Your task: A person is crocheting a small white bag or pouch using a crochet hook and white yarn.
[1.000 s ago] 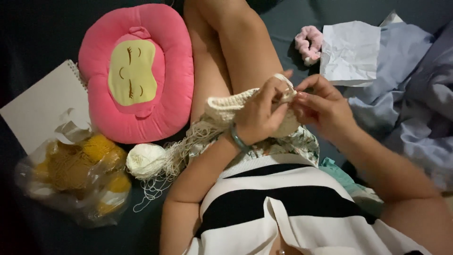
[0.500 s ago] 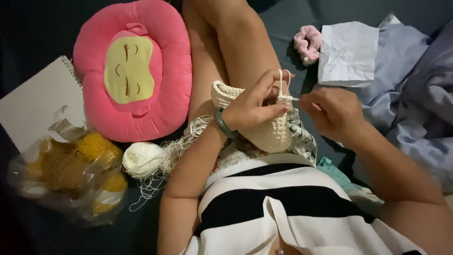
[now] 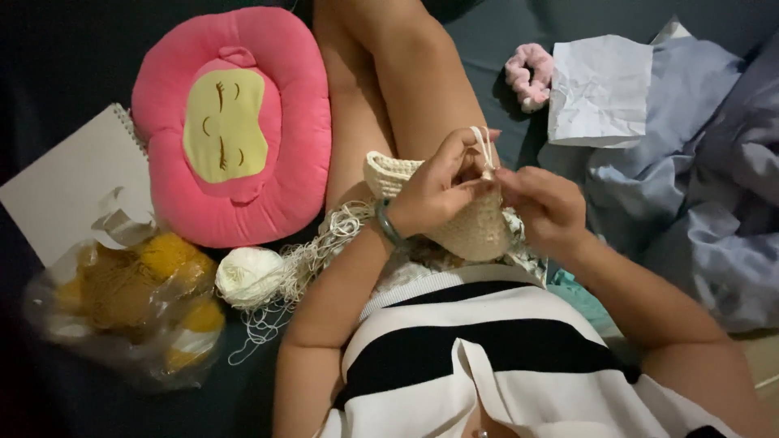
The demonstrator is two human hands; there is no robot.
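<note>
1. The cream crocheted piece [image 3: 471, 223] lies in the person's lap, just below the bare knee, held between both hands
2. The left hand [image 3: 434, 191] grips its upper edge, fingers [image 3: 454, 154] curled and pinching the fabric, with a loop of cream yarn [image 3: 484, 146] raised over the forefinger
3. The right hand [image 3: 545, 203] touches the piece's right edge, fingers pressed together as if pinching a hook; the hook itself is too small to make out
4. A stitch along the rim looks to be in progress; the next move would call for steady tension on the raised loop
5. Left of the piece, loose strands run to a cream yarn ball [image 3: 250, 276]; further left sit a pink cushion [image 3: 235, 122] and a clear bag of yellow yarn [image 3: 130, 304]
6. Right of the piece, well apart, lie a white paper bag [image 3: 599, 89] and a pink scrunchie [image 3: 527, 77]
</note>
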